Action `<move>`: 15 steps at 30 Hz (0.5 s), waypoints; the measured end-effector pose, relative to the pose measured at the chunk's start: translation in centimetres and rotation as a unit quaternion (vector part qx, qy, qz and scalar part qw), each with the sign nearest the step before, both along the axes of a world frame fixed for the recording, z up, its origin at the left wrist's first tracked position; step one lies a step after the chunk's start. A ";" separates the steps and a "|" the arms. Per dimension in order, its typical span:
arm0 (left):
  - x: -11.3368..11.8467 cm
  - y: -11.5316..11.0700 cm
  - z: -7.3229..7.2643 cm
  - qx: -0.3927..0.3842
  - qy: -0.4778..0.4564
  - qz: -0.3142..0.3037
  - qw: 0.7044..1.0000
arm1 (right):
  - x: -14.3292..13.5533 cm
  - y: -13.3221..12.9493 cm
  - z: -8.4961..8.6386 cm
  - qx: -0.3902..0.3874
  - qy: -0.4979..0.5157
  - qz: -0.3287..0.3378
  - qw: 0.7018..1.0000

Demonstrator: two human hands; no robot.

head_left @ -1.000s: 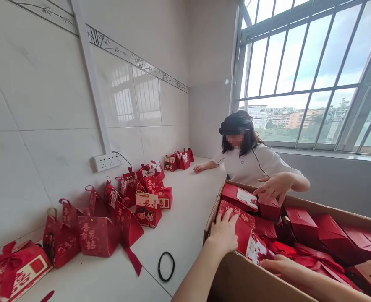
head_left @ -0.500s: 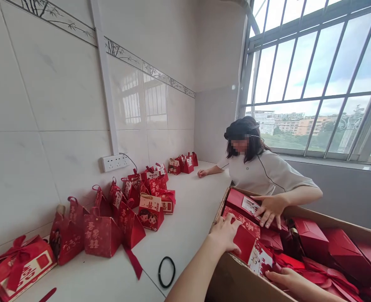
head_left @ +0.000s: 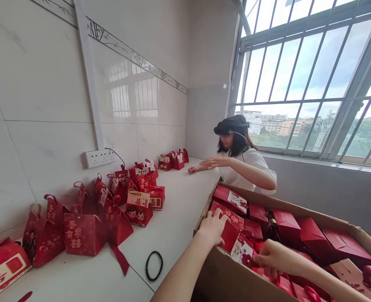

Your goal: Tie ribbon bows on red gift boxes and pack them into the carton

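Observation:
My left hand reaches over the near left rim of a cardboard carton. Its bent fingers grip a red gift box near the carton's corner. My right hand is inside the carton, beside a gift box end with a white picture card. Its fingers are curled together at a dark red ribbon; what they pinch is hidden. Red gift boxes fill the carton around both hands, several lying with their flat undersides up.
Red gift boxes with ribbon handles stand along the tiled wall on the white table. A black elastic band lies near the carton. Across the table sits a co-worker, one hand raised above the tabletop. A power strip is on the wall.
The co-worker's hand has left the gift boxes and moved left over the table. My right hand has curled its fingers and shifted slightly up the carton. My view has turned right.

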State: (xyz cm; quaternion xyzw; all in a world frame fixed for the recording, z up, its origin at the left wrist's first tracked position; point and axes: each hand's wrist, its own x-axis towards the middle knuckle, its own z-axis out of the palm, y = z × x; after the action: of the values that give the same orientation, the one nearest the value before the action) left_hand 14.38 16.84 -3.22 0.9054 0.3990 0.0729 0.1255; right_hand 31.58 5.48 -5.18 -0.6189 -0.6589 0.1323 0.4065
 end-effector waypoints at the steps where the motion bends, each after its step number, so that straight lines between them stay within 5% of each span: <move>1: 0.0 -0.1 0.0 0.002 0.001 0.001 1.000 | 0.4 0.7 -0.2 -0.018 -0.045 0.010 0.999; 7: -0.3 -0.6 -0.1 0.017 -0.010 0.004 1.000 | 0.4 5.4 -2.4 -0.145 -0.246 0.068 0.956; 15: -0.3 0.0 -1.6 0.008 -0.044 0.007 0.999 | -0.6 6.0 -5.3 -0.175 -0.328 0.051 0.927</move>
State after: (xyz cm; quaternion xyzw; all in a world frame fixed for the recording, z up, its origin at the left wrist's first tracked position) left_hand 14.12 16.84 -4.82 0.8996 0.3987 0.1165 0.1350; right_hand 31.01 11.46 -10.48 -0.6547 -0.7524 0.0555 0.0462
